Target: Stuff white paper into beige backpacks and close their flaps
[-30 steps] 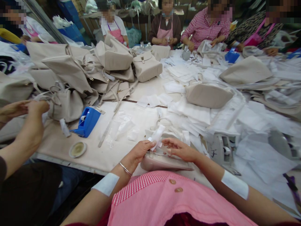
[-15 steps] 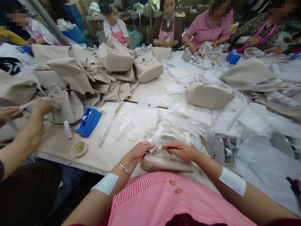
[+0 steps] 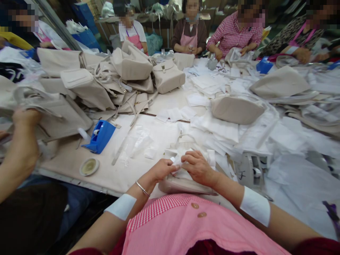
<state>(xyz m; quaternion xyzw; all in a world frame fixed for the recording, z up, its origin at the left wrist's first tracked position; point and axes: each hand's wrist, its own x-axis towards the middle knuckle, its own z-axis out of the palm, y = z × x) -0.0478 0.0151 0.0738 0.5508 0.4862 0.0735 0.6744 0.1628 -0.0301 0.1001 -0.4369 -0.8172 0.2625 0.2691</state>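
A beige bag lies on the table right in front of my pink apron, with its strap and white sheets spread behind it. Above the bag, my left hand pinches a small white wrapped piece between thumb and fingers. My right hand meets it from the other side, its bent fingers closed on the same white piece. The fingertips nearly touch, and they partly hide what they hold.
Left of my hands are a blue tape dispenser and a small round dish. Beige bags are heaped at the back left. A grey dispenser stands to the right among white sheets. A co-worker's hand grips a bag at far left.
My right hand has moved left and closed onto the white piece, which now sits lower between both hands. At far left the co-worker has lifted and turned a bag.
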